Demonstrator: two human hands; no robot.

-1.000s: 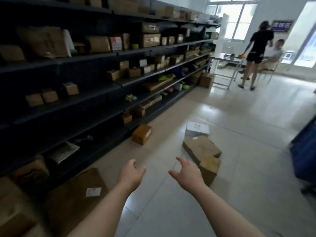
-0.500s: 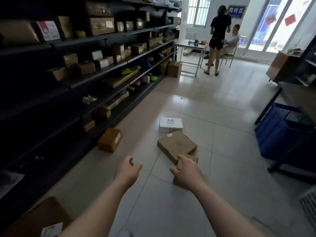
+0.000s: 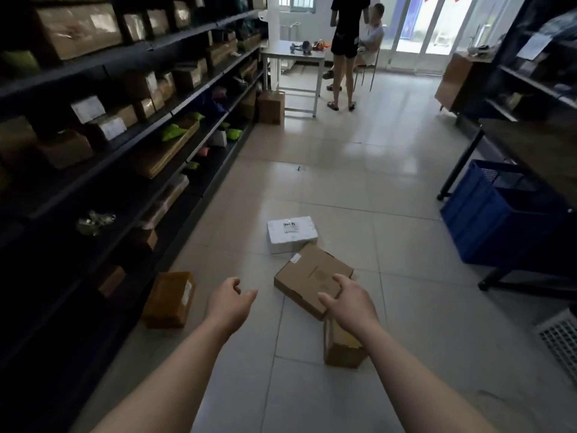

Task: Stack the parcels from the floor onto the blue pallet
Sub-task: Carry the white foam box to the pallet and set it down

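Parcels lie closer under my hands than half a second ago: the flat brown parcel (image 3: 312, 281) now sits just beyond my right hand (image 3: 351, 303), a small brown box (image 3: 342, 346) beneath its wrist, a white parcel (image 3: 292, 234) farther ahead. My left hand (image 3: 229, 303) hovers left of them. Both hands are spread and empty. More of the blue pallet (image 3: 496, 220) shows far to my right.
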